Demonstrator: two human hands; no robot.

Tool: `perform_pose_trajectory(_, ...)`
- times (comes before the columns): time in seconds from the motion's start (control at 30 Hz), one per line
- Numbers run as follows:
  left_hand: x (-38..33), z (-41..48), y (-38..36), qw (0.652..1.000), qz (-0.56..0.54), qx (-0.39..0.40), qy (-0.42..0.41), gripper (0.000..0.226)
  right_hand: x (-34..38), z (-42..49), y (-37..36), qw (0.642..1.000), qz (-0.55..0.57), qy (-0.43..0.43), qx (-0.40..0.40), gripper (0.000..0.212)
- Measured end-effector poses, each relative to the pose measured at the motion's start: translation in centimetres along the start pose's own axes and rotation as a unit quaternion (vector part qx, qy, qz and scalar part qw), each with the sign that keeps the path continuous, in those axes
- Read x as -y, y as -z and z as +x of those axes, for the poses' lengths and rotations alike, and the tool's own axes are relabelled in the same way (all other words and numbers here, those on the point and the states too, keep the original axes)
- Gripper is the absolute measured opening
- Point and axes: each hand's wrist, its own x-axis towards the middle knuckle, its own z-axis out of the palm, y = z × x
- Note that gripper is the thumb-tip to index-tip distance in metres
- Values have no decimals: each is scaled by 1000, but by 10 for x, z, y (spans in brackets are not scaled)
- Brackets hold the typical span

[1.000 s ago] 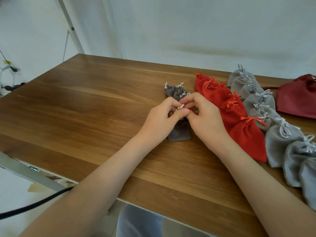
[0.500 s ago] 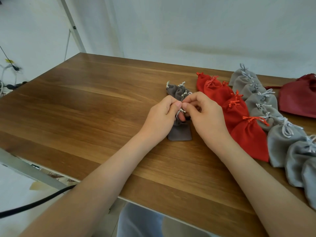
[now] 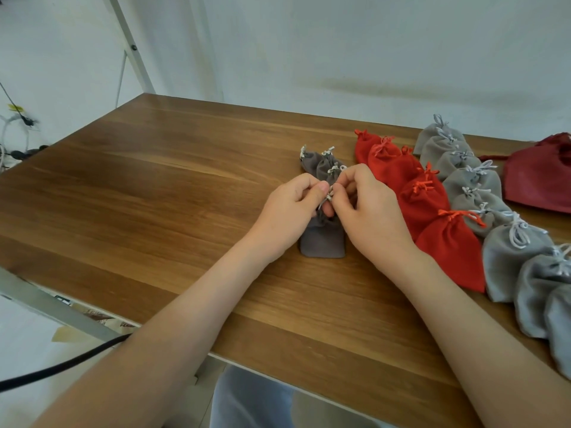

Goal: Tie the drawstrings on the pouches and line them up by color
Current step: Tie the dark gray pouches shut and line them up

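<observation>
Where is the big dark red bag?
In the head view, the dark red bag lies at the far right edge of the table, just right of the row of light grey pouches.

Bare forearms (image 3: 173, 329), pale grey-blue clothing (image 3: 247, 400)

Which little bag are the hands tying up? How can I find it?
Look at the wooden table and find the row of red pouches. Just left of it is a short line of dark grey pouches, and the nearest pouch lies flat under the left hand and right hand. It is the only one whose white drawstring the fingers are pinching.
</observation>
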Motion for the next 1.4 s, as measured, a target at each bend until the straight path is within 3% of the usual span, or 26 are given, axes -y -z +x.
perform_pose_trajectory(0.13,0,0,1,1000,-13,0,6,27,5,2,1,996,82,-29,-18,3)
perform_pose_trajectory(0.27,3,1,-1,999,-47,-18,7,24,9,4,2,982,155,-100,28,13)
perform_pose_trajectory(0.4,5,2,0,997,-68,-32,-13,27,8,4,2,951,256,-167,50,17)
perform_pose_trajectory(0.67,-1,-1,-1,995,-82,-44,-28,33,10,9,7,894,387,-212,79,30)
perform_pose_trajectory(0.77,1,0,-2,994,-85,-55,-34,30,11,9,7,891,385,-222,87,28)
perform_pose_trajectory(0.9,1,-1,-2,993,-93,-63,-40,27,13,5,4,921,308,-216,104,6)
perform_pose_trajectory(1.13,1,-1,-1,992,-102,-61,-52,25,21,3,-2,940,265,-213,39,15)
perform_pose_trajectory(1.4,-4,1,2,976,-216,14,-3,20,14,6,6,933,273,-201,124,30)
